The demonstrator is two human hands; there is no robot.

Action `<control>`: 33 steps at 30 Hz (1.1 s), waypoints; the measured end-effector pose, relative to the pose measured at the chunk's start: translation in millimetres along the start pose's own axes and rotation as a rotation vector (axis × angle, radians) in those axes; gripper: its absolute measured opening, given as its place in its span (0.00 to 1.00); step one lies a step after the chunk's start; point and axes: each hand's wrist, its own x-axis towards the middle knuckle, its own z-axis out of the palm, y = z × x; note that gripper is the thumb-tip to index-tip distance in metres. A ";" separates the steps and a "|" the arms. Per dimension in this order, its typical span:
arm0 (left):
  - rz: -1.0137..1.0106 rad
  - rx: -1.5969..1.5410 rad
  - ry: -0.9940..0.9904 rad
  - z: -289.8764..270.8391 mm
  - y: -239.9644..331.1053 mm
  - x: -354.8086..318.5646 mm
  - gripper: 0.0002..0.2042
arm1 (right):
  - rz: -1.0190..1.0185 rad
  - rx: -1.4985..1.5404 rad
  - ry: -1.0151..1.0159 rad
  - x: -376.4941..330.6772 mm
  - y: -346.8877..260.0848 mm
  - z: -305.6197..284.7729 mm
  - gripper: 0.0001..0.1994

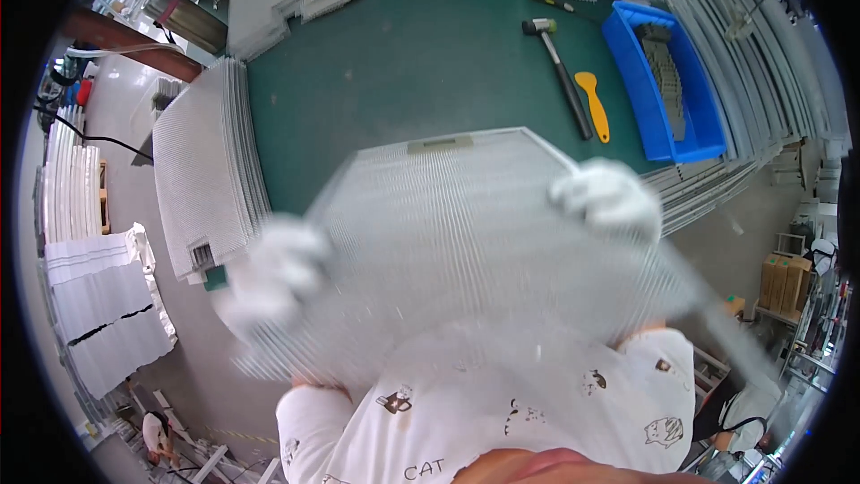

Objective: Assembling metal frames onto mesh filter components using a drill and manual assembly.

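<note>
Green workbench (403,63) bearing stacked mesh panels (210,166), a mallet (560,63) and a blue bin (663,81). Gloved left hand (273,264) and right hand (609,197) grip opposite edges of a blurred mesh filter panel (466,233), held above the bench's near edge.

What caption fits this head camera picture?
Two gloved hands, left hand and right hand, hold a metal mesh panel over a green table.

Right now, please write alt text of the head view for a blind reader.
Two white-gloved hands, left hand and right hand, hold a motion-blurred metal mesh filter panel above a green worktable. On the table lie a mallet, a yellow scraper and a blue bin.
</note>
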 end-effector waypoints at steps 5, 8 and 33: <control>-0.180 0.488 0.696 143.8 42.9 -1.4 0.10 | 0.361 -0.532 0.245 -55.7 -46.3 81.9 0.11; -0.157 0.633 0.963 173.2 51.3 2.6 0.11 | 0.414 -0.480 0.231 -36.6 -51.3 83.9 0.10; -0.696 0.354 1.000 -28.4 -45.1 89.6 0.06 | 0.359 -0.665 0.830 135.9 -52.5 -83.0 0.16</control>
